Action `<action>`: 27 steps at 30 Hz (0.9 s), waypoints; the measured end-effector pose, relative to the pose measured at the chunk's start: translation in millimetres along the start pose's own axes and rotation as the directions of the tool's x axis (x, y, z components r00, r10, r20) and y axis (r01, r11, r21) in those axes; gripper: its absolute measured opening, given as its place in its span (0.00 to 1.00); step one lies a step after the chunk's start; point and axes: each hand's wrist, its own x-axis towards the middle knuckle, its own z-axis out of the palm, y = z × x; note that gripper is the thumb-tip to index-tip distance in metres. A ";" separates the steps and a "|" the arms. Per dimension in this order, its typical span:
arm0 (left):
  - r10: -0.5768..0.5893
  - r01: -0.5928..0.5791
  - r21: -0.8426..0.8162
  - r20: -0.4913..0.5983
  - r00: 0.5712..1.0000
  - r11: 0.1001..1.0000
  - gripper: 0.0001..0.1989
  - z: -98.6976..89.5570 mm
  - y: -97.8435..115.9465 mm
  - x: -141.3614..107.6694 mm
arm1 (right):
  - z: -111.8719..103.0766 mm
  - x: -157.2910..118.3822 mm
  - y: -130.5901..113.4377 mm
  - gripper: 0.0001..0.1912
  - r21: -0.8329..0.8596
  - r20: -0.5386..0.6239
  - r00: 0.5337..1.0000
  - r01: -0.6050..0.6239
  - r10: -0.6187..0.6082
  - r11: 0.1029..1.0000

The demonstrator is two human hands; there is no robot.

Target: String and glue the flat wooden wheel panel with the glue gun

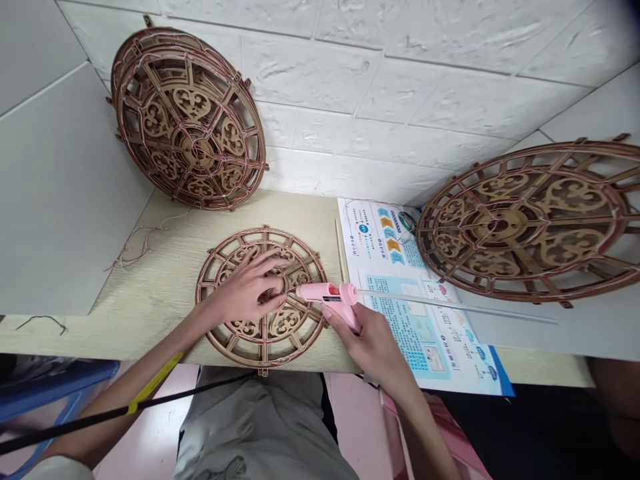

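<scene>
A round openwork wooden wheel (264, 362) with scroll-shaped cut-outs lies flat on the table in front of me. My left hand (245, 287) rests over its middle, several fingers stretched out, the thumb and forefinger curved towards each other with a gap between them. A pink hot glue gun (327, 293) is gripped by its handle in my right hand (375, 340). Its nozzle points left, close to my left thumb and forefinger above the wheel. Out of its back runs a long clear glue stick (450, 305). My left hand hides part of the wheel's centre.
Similar wheels wound with reddish wire (200, 133) lean on the white brick-pattern wall (320, 73) at left. Another wheel (505, 223) stands at right, over a printed poster (400, 320). A thin stick (341, 250) lies along the poster. Loose wires (143, 250) lie at left.
</scene>
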 end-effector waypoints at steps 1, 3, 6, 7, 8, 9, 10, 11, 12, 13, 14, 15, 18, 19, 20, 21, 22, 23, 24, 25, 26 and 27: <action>-0.002 0.002 -0.004 0.000 1.000 1.000 0.11 0.8 -1.5 -0.1 | 0.2 0.1 -0.4 0.25 0.007 0.006 1.000 0.004 -0.004 1.000; -0.001 0.001 -0.014 -0.011 1.000 1.000 0.10 2.1 -4.2 -0.6 | 0.8 0.2 -1.4 0.25 0.016 0.014 1.000 0.016 -0.017 1.000; 0.010 -0.010 -0.011 -0.029 1.000 1.000 0.09 4.5 -6.5 -1.9 | 1.6 0.6 -2.9 0.27 -0.004 0.010 0.999 0.050 -0.050 0.999; 0.014 -0.014 -0.009 -0.034 0.999 1.000 0.09 5.4 -6.9 -2.3 | 1.7 0.8 -3.3 0.28 -0.020 0.004 0.998 0.067 -0.067 0.998; 0.018 -0.018 -0.008 -0.036 0.999 1.000 0.09 6.2 -7.2 -2.6 | 1.6 1.1 -3.7 0.29 -0.041 -0.005 0.996 0.086 -0.086 0.995; 0.020 -0.020 -0.007 -0.035 0.999 1.000 0.09 6.9 -7.4 -2.8 | 1.4 1.3 -4.3 0.30 -0.068 -0.012 0.994 0.105 -0.106 0.992; 0.020 -0.020 -0.006 -0.035 0.999 1.000 0.09 7.4 -7.6 -2.9 | 1.0 1.4 -5.1 0.30 -0.100 -0.018 0.992 0.122 -0.125 0.987; 0.016 -0.016 -0.005 -0.033 0.999 1.000 0.09 7.8 -7.7 -2.9 | 0.5 1.5 -6.3 0.30 -0.135 -0.021 0.990 0.138 -0.142 0.981; 0.008 -0.008 -0.005 -0.028 1.000 1.000 0.10 8.0 -7.7 -2.9 | -0.1 1.6 -7.9 0.30 -0.173 -0.021 0.987 0.152 -0.158 0.973; 0.000 0.000 -0.004 -0.022 1.000 1.000 0.10 8.1 -7.7 -2.7 | -0.7 1.6 -9.8 0.30 -0.210 -0.018 0.985 0.165 -0.172 0.964; -0.006 0.006 -0.006 -0.017 1.000 1.000 0.10 8.1 -7.7 -2.6 | -1.3 1.6 -12.0 0.30 -0.244 -0.014 0.983 0.176 -0.185 0.954; -0.011 0.011 -0.009 -0.013 1.000 1.000 0.10 7.9 -7.5 -2.5 | -1.9 1.7 -14.3 0.30 -0.274 -0.012 0.980 0.188 -0.199 0.943; -0.009 0.009 -0.023 -0.020 1.000 1.000 0.09 7.2 -6.6 -2.2 | -2.8 2.5 -20.7 0.30 -0.349 -0.010 0.972 0.215 -0.233 0.912; -0.005 0.005 -0.026 -0.026 1.000 1.000 0.09 6.9 -6.3 -2.2 | -2.9 2.9 -22.4 0.30 -0.366 -0.007 0.970 0.223 -0.242 0.903; -0.001 0.000 -0.028 -0.032 0.999 1.000 0.09 6.6 -6.1 -2.2 | -2.9 3.2 -23.8 0.30 -0.380 -0.004 0.968 0.230 -0.250 0.896; 0.003 -0.004 -0.030 -0.035 0.999 1.000 0.09 6.4 -5.9 -2.2 | -2.9 3.5 -24.9 0.31 -0.391 -0.005 0.967 0.234 -0.256 0.890; 0.006 -0.007 -0.031 -0.036 0.999 0.999 0.09 6.2 -5.8 -2.3 | -2.9 3.8 -25.8 0.31 -0.399 -0.004 0.966 0.235 -0.258 0.887; 0.007 -0.008 -0.032 -0.035 0.999 0.999 0.09 6.0 -5.9 -2.3 | -2.8 3.9 -26.6 0.31 -0.403 -0.004 0.967 0.231 -0.254 0.885; 0.007 -0.008 -0.034 -0.035 0.999 0.999 0.09 6.0 -6.0 -2.4 | -2.8 4.0 -27.3 0.31 -0.406 -0.002 0.969 0.223 -0.245 0.886; 0.007 -0.008 -0.034 -0.035 0.999 0.999 0.09 6.1 -6.3 -2.4 | -2.7 3.9 -28.0 0.31 -0.406 0.001 0.972 0.214 -0.233 0.888; 0.007 -0.009 -0.034 -0.038 0.999 0.999 0.09 6.3 -6.5 -2.5 | -2.7 3.8 -28.6 0.31 -0.407 0.005 0.975 0.204 -0.221 0.890; 0.010 -0.011 -0.033 -0.041 0.999 0.999 0.09 6.5 -6.8 -2.6 | -2.7 3.6 -29.1 0.31 -0.407 0.009 0.977 0.197 -0.211 0.892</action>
